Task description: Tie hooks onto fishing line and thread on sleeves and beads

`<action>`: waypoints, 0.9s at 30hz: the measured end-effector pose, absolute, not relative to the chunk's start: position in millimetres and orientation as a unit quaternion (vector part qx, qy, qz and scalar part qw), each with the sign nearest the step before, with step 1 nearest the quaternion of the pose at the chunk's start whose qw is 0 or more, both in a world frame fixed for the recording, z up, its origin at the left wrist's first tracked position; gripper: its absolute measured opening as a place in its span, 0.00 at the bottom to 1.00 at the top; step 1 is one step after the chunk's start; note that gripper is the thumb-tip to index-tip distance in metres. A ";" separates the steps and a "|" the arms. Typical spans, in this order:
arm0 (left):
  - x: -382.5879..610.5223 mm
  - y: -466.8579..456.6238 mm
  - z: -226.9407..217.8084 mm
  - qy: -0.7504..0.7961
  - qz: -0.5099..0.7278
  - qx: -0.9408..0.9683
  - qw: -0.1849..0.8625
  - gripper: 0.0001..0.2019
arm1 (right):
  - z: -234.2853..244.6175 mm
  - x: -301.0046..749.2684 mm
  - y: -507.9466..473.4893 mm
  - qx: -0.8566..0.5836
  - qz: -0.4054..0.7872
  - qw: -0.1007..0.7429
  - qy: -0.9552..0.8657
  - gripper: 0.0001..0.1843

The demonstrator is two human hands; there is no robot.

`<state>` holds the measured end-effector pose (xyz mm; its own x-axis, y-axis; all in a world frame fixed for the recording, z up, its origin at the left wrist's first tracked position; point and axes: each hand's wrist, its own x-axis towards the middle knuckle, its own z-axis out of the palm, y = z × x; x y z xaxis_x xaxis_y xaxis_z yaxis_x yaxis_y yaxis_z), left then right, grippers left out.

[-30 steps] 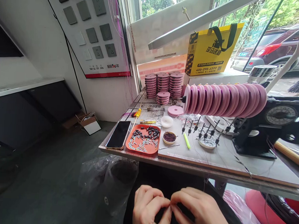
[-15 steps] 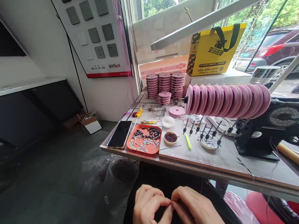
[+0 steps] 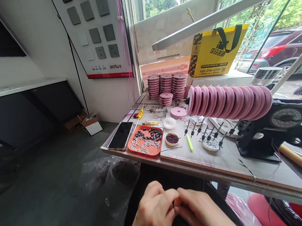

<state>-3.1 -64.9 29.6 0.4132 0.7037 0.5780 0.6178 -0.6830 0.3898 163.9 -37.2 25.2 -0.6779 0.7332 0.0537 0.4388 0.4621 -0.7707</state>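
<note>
My left hand [image 3: 155, 206] and my right hand [image 3: 197, 206] meet over my dark-clothed lap, below the table's front edge. The fingertips of both are pinched together and touch each other. Whatever lies between them is too small or too hidden to make out. Nearest to the hands on the table are an orange tray [image 3: 132, 146] of small black and silvery pieces, a small round dish [image 3: 171, 144] of dark thin pieces, and a thin metal rod [image 3: 172, 148].
A phone [image 3: 121, 135] lies at the table's left end. A row of pink spools [image 3: 229, 101] sits on a black machine [image 3: 259, 144] at right. Behind are stacked pink spools [image 3: 166, 85] and a yellow bag [image 3: 216, 52]. A green stick [image 3: 189, 143] lies near several black upright pins.
My left hand has turned so its back faces up more, and its fingers have folded in closer to the right hand. The right hand has shifted slightly. Table items stay put.
</note>
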 end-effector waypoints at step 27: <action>-4.6 -78.9 10.0 0.550 0.487 0.646 0.208 0.06 | 16.4 163.8 -39.3 -0.388 0.466 0.236 -0.759 0.12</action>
<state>-4.6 -78.9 10.0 -0.0793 0.9129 0.4004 0.5069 -0.3089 0.8048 163.8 -39.3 16.4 -0.5871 0.8095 -0.0032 0.3686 0.2638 -0.8914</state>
